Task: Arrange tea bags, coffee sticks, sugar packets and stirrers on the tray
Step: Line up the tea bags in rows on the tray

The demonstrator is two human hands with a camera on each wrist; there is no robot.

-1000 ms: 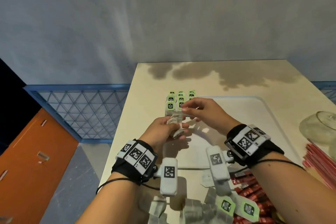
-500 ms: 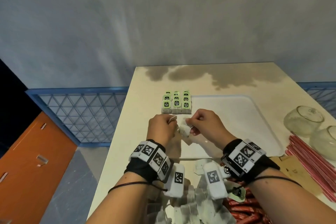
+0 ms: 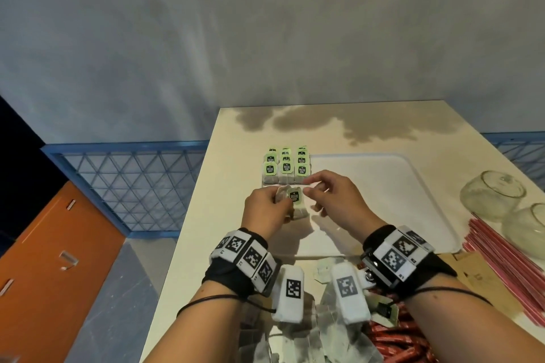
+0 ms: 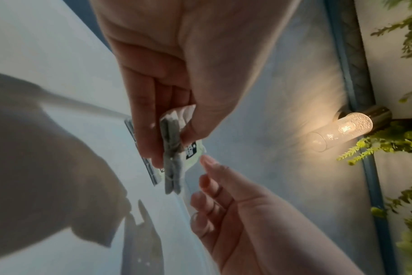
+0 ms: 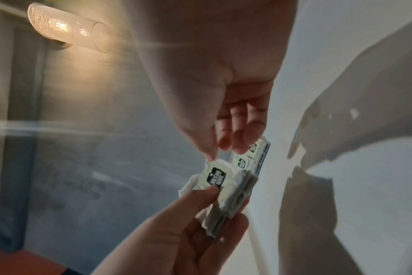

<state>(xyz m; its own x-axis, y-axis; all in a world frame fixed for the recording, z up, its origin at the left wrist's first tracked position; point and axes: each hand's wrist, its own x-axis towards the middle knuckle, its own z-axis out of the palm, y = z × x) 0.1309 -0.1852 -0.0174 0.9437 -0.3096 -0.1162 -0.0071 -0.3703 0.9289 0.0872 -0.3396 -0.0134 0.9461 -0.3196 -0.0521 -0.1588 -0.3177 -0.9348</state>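
Tea bag [image 3: 295,203] – white gauze, folded, pale-green square tag with black logo facing up – held above the tray's near-left part, just in front of the laid-out group. Arranged tea bags [image 3: 285,168]: three columns, tags up, overlapping, on the far-left corner of the white tray [image 3: 413,215]. Rest of tray bare. Loose tea bag pile [image 3: 318,333] on the table at the near edge, off the tray. Red coffee sticks [image 3: 395,342] heaped right of that pile. Thin red-and-white stirrers [image 3: 507,259] stacked right of the tray, on the table.
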